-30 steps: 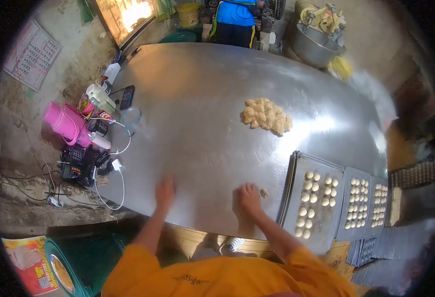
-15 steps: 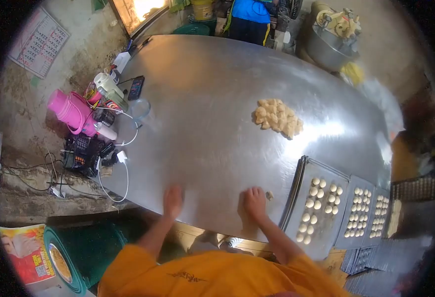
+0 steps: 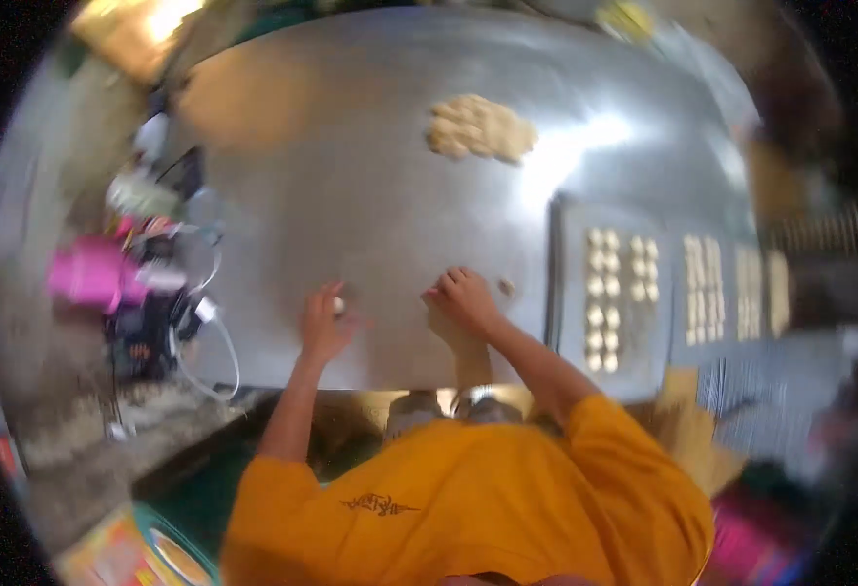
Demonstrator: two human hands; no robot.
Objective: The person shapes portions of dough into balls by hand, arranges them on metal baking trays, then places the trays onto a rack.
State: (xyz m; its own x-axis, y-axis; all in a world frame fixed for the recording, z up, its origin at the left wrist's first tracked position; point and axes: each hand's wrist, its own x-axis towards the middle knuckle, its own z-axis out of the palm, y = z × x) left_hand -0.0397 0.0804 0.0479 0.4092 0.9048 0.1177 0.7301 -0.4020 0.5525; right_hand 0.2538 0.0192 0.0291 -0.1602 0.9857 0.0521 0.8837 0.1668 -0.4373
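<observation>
At the near part of the metal table, my left hand (image 3: pixel 321 330) has its fingers and thumb curved around a small pale dough ball (image 3: pixel 339 306). My right hand (image 3: pixel 464 298) is to its right, palm down with its fingers bent together and pointing left; whatever is beneath them is hidden. Just right of that hand, a small dough scrap (image 3: pixel 507 287) lies apart on the metal. Farther off, a pile of cut dough pieces (image 3: pixel 481 128) rests on the table. Motion blurs both hands somewhat.
On the right, a baking tray (image 3: pixel 629 355) holds rows of dough balls, with more filled trays (image 3: pixel 703 293) beyond. A pink jug (image 3: pixel 92 273), a white cable (image 3: pixel 226 342) and other clutter line the left edge of the metal table (image 3: pixel 351 195).
The view has shifted, so the table and trays sit higher in the picture. A dough ball now shows at my left hand. My right hand has turned its fingers leftward.
</observation>
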